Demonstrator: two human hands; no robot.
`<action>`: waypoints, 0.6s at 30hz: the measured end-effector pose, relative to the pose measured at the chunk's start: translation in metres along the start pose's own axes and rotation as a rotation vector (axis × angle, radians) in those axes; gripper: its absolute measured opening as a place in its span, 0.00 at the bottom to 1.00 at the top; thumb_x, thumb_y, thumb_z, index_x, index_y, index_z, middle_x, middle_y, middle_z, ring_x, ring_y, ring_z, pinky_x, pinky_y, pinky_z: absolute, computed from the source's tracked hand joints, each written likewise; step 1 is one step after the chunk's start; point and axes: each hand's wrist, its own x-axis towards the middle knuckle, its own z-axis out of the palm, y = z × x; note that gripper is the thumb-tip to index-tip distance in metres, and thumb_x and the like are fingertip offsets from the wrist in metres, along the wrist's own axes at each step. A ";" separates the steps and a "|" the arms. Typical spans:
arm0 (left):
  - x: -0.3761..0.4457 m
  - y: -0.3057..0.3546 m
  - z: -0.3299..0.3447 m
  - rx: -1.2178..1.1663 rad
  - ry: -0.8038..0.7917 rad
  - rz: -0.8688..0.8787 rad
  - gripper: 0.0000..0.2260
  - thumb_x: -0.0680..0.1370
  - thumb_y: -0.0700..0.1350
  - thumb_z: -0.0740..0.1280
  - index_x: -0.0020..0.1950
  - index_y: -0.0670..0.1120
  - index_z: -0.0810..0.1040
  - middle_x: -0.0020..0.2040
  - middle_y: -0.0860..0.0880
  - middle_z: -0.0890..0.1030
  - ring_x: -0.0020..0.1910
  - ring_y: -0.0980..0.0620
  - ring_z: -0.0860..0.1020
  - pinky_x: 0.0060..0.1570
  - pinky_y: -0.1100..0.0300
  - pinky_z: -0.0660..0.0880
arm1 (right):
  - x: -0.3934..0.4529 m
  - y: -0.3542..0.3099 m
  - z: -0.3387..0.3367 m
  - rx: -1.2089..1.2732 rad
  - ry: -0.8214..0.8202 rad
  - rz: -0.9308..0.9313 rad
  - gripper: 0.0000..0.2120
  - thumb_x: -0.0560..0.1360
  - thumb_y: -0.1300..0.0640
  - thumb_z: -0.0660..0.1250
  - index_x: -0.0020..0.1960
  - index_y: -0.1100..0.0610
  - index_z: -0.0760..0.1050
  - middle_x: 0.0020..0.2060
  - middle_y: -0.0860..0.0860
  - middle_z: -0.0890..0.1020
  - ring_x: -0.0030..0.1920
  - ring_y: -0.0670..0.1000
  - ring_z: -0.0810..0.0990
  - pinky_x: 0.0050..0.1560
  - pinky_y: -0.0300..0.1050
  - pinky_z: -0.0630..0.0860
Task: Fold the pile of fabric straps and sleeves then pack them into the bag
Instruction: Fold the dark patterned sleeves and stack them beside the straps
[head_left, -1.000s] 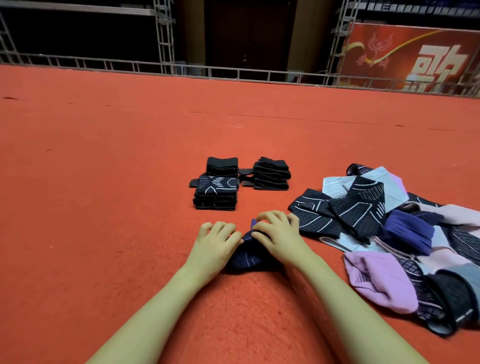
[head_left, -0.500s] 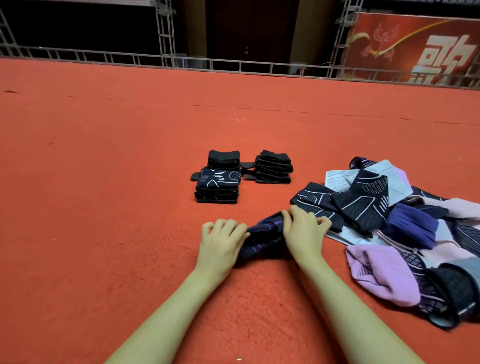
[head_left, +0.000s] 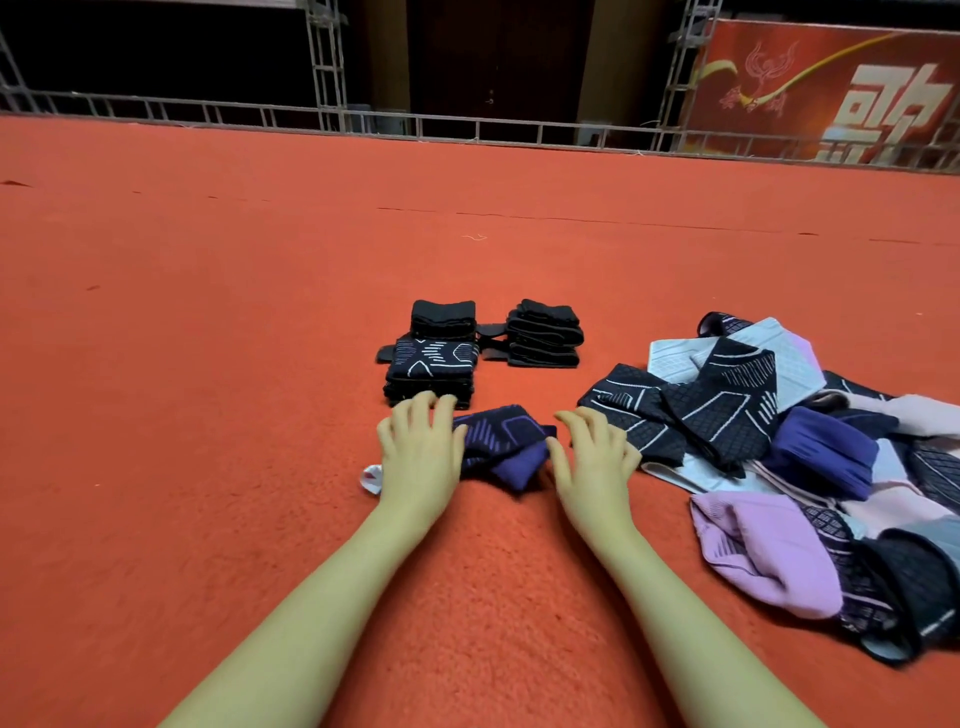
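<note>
A person sits over a red carpet (head_left: 208, 364), both bare forearms reaching forward. Between the hands lies a dark purple sleeve (head_left: 506, 447) with pale violet lines, partly folded and resting flat on the carpet. The left hand (head_left: 421, 452) lies at the sleeve's left end, its fingers (head_left: 423, 410) spread and only gently bent, lying over the cloth edge without curling round it. The right hand (head_left: 592, 457) sits at the sleeve's right end, the thumb touching the purple fabric, the other fingers splayed and relaxed — neither hand grasps anything. A small white scrap (head_left: 372, 478) peeks out just beside the left wrist. Beyond the left hand stands a folded stack of black patterned sleeves (head_left: 431, 376), its near edge just past the fingertips; behind it is a second, plain black stack (head_left: 443, 318), and to the right of that a third black stack (head_left: 544, 333), with black strap ends poking out between them. To the right of the right hand sprawls the unfolded pile (head_left: 779, 447) — black pieces with white lines, pale grey ones, deep purple, lilac and pink, overlapping loosely. At the far edge of the carpet runs a metal truss rail (head_left: 311, 111), and a red banner (head_left: 831, 93) hangs at the upper right.
</note>
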 end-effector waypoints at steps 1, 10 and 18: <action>-0.002 0.003 0.001 -0.014 -0.008 0.107 0.14 0.73 0.51 0.58 0.53 0.47 0.75 0.50 0.47 0.76 0.48 0.45 0.72 0.45 0.51 0.64 | -0.002 0.000 -0.001 0.021 -0.013 -0.080 0.17 0.75 0.48 0.57 0.58 0.53 0.76 0.56 0.49 0.78 0.54 0.50 0.70 0.50 0.45 0.56; -0.030 -0.003 0.022 -0.125 -0.363 0.037 0.19 0.79 0.52 0.54 0.66 0.48 0.76 0.65 0.50 0.77 0.64 0.51 0.75 0.60 0.50 0.66 | -0.020 0.005 0.016 -0.137 -0.168 -0.228 0.19 0.75 0.41 0.56 0.59 0.46 0.77 0.53 0.46 0.77 0.53 0.52 0.72 0.54 0.50 0.57; -0.019 -0.007 0.033 -0.126 -0.277 0.096 0.16 0.78 0.50 0.57 0.55 0.49 0.82 0.55 0.52 0.82 0.58 0.49 0.78 0.57 0.49 0.64 | -0.016 -0.005 0.031 -0.136 -0.057 -0.364 0.18 0.73 0.42 0.58 0.56 0.47 0.79 0.44 0.44 0.79 0.50 0.50 0.69 0.53 0.49 0.57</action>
